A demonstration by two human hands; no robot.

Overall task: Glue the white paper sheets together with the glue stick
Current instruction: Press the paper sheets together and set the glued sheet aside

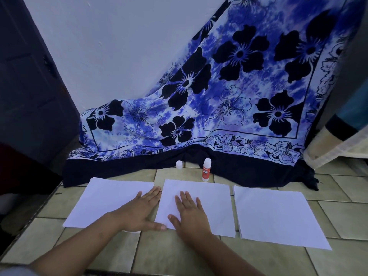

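Flatly, fingers straight (both): left hand at left sheet inner edge; right hand on middle sheet.

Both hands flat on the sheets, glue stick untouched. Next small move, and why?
Probably lift the right hand off the middle sheet and reach forward for the glue stick. It stands upright just behind that sheet, nearer this hand. The left hand rests flat on the left sheet, and the two sheets lie side by side, apparently not yet joined.
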